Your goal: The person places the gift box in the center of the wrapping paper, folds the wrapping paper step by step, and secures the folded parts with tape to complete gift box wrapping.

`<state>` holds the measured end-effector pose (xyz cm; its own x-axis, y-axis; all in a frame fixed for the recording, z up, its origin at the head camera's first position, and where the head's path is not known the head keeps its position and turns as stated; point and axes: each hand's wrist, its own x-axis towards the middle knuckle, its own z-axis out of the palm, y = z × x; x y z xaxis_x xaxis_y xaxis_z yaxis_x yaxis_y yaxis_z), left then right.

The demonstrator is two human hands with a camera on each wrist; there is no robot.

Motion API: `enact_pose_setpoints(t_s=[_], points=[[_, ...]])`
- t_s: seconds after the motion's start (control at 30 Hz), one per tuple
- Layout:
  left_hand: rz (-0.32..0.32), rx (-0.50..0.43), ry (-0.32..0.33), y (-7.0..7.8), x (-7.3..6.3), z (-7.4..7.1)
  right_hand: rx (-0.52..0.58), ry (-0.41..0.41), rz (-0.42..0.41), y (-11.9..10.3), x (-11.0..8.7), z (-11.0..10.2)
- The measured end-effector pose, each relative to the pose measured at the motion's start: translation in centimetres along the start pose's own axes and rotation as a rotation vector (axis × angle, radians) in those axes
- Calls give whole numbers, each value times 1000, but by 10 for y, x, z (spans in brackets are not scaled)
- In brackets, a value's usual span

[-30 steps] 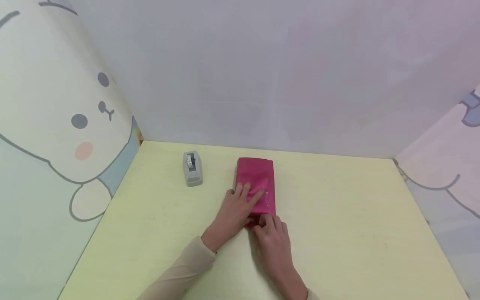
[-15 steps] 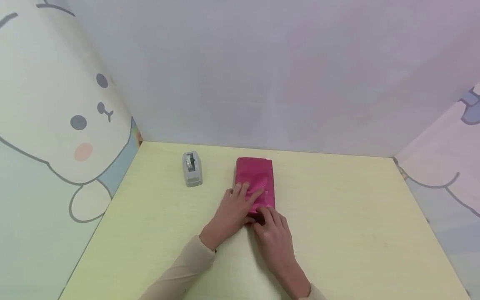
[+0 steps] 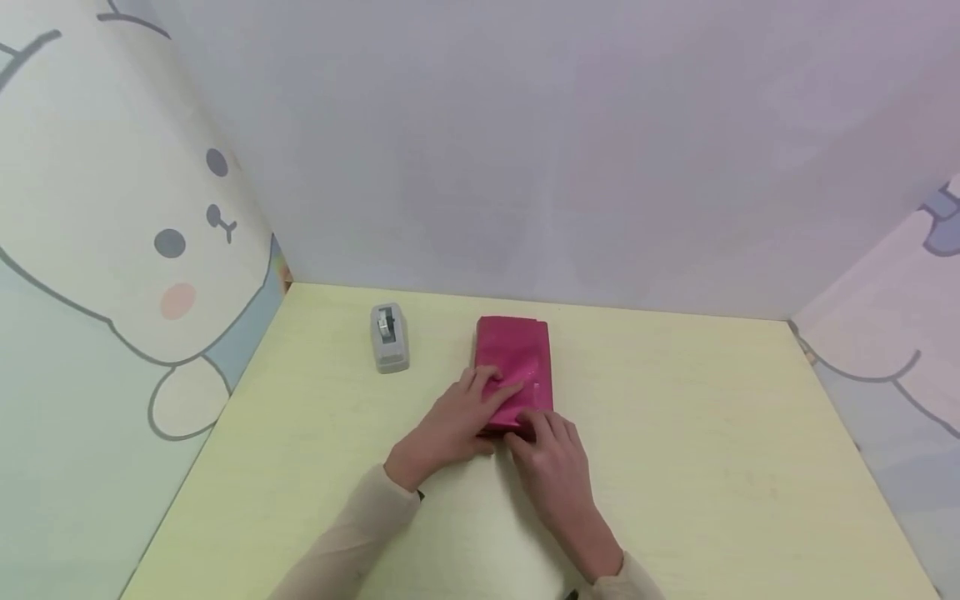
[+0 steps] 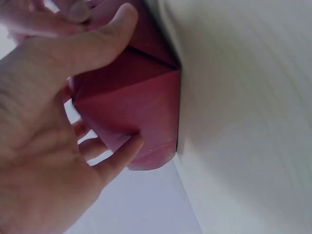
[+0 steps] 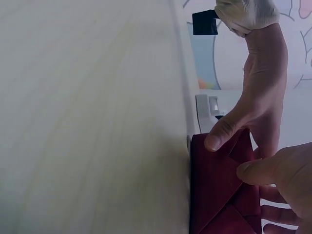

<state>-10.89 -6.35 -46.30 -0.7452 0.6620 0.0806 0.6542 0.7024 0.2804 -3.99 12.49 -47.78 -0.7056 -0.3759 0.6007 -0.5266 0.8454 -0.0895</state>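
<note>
A box wrapped in glossy magenta paper [image 3: 513,337] lies on the table, its near end towards me. Across its top left part my left hand [image 3: 450,421] spreads its fingers, while the thumb lies on the near end. My right hand [image 3: 553,467] holds the near top edge, fingertips on top and thumb against the end. Folded flaps cross that dark red end face [image 5: 214,185] in the right wrist view. There the two thumbs sit a little apart on the folds. The left wrist view shows the left thumb over a triangular fold [image 4: 117,78].
A grey tape dispenser [image 3: 390,340] stands on the pale yellow table [image 3: 675,433], left of the box. Printed cartoon panels [image 3: 172,250] rise along the sides, and a plain pale wall [image 3: 487,167] closes off the back.
The right fingers have shifted from the box's near end up onto its top edge. My left thumb has slid left along the near end, and the left wrist has moved slightly left.
</note>
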Motion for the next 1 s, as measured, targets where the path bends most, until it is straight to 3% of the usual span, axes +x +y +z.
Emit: enact_pose_setpoints(t_s=[0.23,0.43,0.67,0.83,1.0], points=[[-11,215,54,7,5,10,103,25,21,8,0,5],[-21,217,49,7,4,10,329,-26,65,31,-3,5],[-41,171,29,6,4,11,224,-189,108,48,-9,11],[-51,152,31,7,4,10,186,-183,120,50,-4,16],[-43,153,44,6,4,10,217,-193,184,49,1,17]])
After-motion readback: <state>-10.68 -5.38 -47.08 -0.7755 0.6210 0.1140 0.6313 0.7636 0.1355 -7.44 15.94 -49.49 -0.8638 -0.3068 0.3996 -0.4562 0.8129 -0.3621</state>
